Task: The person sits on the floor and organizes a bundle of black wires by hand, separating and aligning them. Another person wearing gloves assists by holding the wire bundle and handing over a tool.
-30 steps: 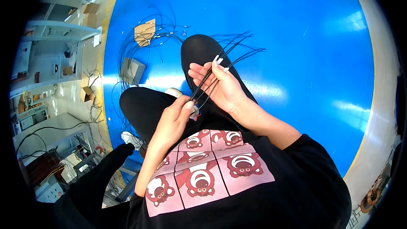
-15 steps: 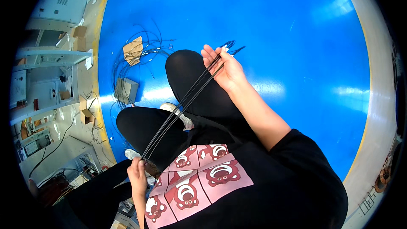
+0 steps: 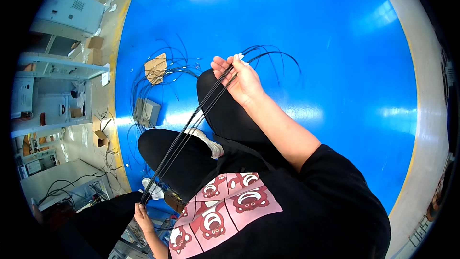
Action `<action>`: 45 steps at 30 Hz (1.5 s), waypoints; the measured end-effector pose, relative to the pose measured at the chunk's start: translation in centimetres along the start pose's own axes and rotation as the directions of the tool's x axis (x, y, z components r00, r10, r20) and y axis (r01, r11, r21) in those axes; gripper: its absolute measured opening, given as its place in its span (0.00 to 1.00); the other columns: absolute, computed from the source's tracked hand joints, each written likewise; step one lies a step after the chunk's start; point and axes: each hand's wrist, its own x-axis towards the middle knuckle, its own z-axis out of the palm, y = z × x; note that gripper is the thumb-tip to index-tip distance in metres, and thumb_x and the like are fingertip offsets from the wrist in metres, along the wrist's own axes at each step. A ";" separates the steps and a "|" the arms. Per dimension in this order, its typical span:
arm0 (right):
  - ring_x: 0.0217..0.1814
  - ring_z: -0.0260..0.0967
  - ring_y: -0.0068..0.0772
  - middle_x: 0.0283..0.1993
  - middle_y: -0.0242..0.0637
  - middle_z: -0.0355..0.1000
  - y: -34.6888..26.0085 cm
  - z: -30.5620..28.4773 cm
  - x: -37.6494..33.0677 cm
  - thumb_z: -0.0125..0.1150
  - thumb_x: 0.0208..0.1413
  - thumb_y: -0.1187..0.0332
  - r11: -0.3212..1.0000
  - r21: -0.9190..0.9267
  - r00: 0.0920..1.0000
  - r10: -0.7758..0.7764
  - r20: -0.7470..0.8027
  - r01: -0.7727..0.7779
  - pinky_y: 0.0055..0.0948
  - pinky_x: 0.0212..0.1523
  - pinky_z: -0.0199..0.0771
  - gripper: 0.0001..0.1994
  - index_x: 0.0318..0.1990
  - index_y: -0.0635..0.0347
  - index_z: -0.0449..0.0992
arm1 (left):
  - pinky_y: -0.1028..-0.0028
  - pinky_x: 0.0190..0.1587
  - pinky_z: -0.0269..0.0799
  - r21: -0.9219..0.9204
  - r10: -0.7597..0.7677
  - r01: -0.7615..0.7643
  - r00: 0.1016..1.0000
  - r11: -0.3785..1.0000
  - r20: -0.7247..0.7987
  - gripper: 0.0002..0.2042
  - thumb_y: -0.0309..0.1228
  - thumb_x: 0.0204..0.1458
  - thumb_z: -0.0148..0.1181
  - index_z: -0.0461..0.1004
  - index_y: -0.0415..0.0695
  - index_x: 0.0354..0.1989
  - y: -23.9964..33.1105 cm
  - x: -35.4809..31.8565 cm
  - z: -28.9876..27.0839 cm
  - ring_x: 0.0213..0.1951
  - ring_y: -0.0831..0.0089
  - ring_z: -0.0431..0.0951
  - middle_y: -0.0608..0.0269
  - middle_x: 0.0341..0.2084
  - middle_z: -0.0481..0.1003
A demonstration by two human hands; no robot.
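Note:
A bundle of thin black cables (image 3: 181, 137) runs taut on a slant across my lap between my hands. My left hand (image 3: 142, 214), low on the left, is closed round its lower end. Up at the knee, my right hand (image 3: 239, 77) grips the bundle under its thumb, palm turned up and fingertips partly stretched. Small white pieces show on the cables at that thumb. Past the right hand, loose cable ends (image 3: 280, 52) arc over the blue floor. What continues below my left hand is mostly hidden.
A coil of black cables (image 3: 136, 86) with white tags lies on the blue floor (image 3: 326, 33) beyond my knees, around a cardboard piece (image 3: 155, 69) and a grey box (image 3: 147, 112). Shelving (image 3: 62, 67) and small cartons (image 3: 99, 139) line the left. A dark-clothed leg (image 3: 103, 223) shows lower left.
My left hand has moved down and left, stretching the bundle longer. The right hand has shifted slightly left in view. More cable now trails past it, curving right.

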 end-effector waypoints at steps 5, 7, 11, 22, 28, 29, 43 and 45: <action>0.48 0.74 0.42 0.46 0.49 0.74 -0.8 0.0 2.1 0.39 0.69 0.59 0.996 -0.016 0.996 -0.092 0.009 0.092 0.36 0.46 0.75 0.14 0.37 0.56 0.67 | 0.73 0.24 0.54 0.043 -0.028 0.032 0.996 0.999 -0.084 0.16 0.36 0.65 0.43 0.61 0.39 0.27 -3.6 -1.2 -1.1 0.22 0.76 0.55 0.65 0.17 0.57; 0.48 0.74 0.44 0.47 0.50 0.74 -1.4 -0.2 3.0 0.39 0.69 0.59 0.993 -0.009 0.993 -0.116 0.009 0.116 0.37 0.45 0.76 0.14 0.37 0.57 0.66 | 0.73 0.25 0.54 0.049 -0.082 0.087 0.991 0.995 -0.111 0.16 0.36 0.65 0.43 0.60 0.39 0.27 -6.4 -2.7 -1.9 0.22 0.75 0.54 0.64 0.18 0.56; 0.47 0.74 0.43 0.45 0.49 0.73 -2.1 1.4 3.1 0.39 0.68 0.59 0.990 -0.032 0.990 -0.139 0.008 0.139 0.38 0.45 0.76 0.14 0.36 0.57 0.66 | 0.74 0.27 0.56 -0.091 -0.162 0.147 0.969 0.985 -0.187 0.16 0.37 0.65 0.44 0.61 0.39 0.27 -9.4 -4.9 -2.7 0.25 0.77 0.55 0.66 0.20 0.58; 0.16 0.40 0.15 0.17 0.21 0.46 4.1 11.0 4.0 0.43 0.67 0.55 0.996 -0.078 0.895 0.082 0.438 -0.053 0.19 0.21 0.46 0.17 0.43 0.61 0.69 | 0.61 0.31 0.62 0.085 -0.266 0.314 0.896 0.946 -0.355 0.18 0.42 0.64 0.41 0.66 0.38 0.30 -13.6 -1.8 -1.1 0.25 0.51 0.68 0.48 0.20 0.67; 0.17 0.42 0.17 0.17 0.22 0.47 14.8 13.9 5.1 0.44 0.67 0.56 0.955 -0.147 0.850 0.298 0.434 -0.259 0.22 0.24 0.49 0.15 0.44 0.59 0.68 | 0.58 0.52 0.64 0.293 -0.278 0.432 0.851 0.853 -0.445 0.14 0.39 0.59 0.49 0.74 0.46 0.47 -16.2 0.5 2.8 0.48 0.51 0.70 0.49 0.45 0.71; 0.17 0.42 0.17 0.17 0.22 0.47 16.6 13.5 5.7 0.43 0.67 0.55 0.953 -0.156 0.863 0.302 0.405 -0.260 0.22 0.24 0.49 0.15 0.43 0.59 0.68 | 0.59 0.55 0.63 0.253 -0.297 0.435 0.847 0.864 -0.441 0.16 0.38 0.57 0.52 0.73 0.47 0.52 -13.7 3.4 3.6 0.51 0.51 0.69 0.50 0.46 0.72; 0.20 0.46 0.21 0.19 0.25 0.50 27.5 8.1 15.2 0.41 0.68 0.56 0.929 -0.083 0.932 0.362 -0.009 -0.361 0.27 0.27 0.55 0.14 0.38 0.57 0.66 | 0.58 0.63 0.53 -0.281 0.347 -0.332 0.938 0.901 0.004 0.34 0.37 0.48 0.64 0.58 0.44 0.64 9.8 27.5 15.5 0.58 0.52 0.64 0.53 0.54 0.68; 0.21 0.46 0.22 0.19 0.26 0.51 27.7 7.5 17.7 0.41 0.68 0.56 0.947 -0.077 0.950 0.308 -0.056 -0.312 0.27 0.28 0.55 0.14 0.38 0.57 0.66 | 0.58 0.50 0.66 -0.153 0.322 -0.318 0.947 0.936 -0.003 0.18 0.33 0.51 0.59 0.66 0.44 0.50 9.3 30.9 18.0 0.45 0.53 0.73 0.53 0.37 0.74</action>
